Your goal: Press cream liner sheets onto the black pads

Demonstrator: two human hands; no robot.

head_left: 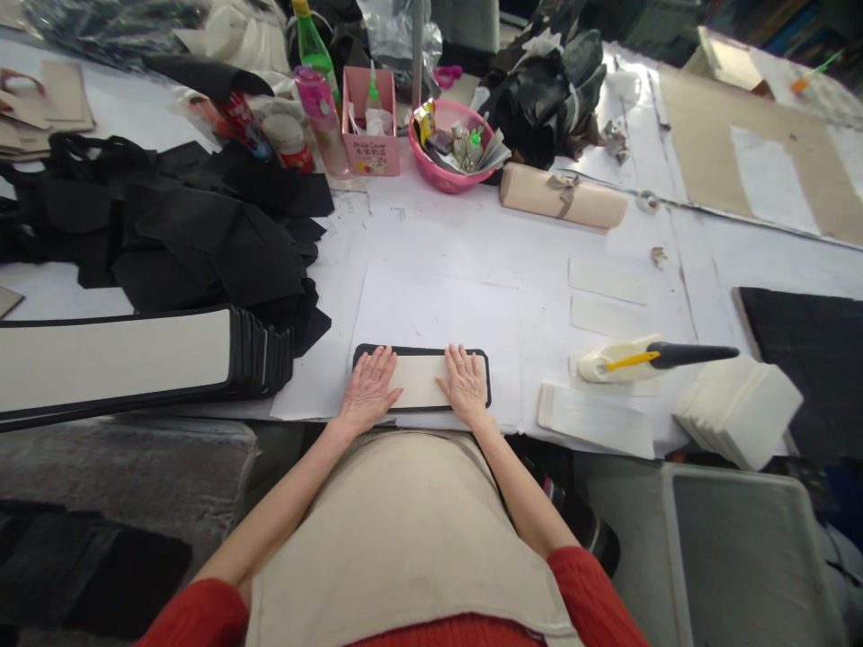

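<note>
Cream panel [423,382] on black backing [418,351], table's [431,235] six o'clock. Left hand [369,385] flat at panel's nine, right hand [465,382] at three; thumbs spread, nothing gripped. Best: even pressure, black margin uniform.

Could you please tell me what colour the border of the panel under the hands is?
The border is black: head view.

Room fwd of hands [369,388] to pink bowl [449,179]; blk fabric [209,238] blocks L.
</note>
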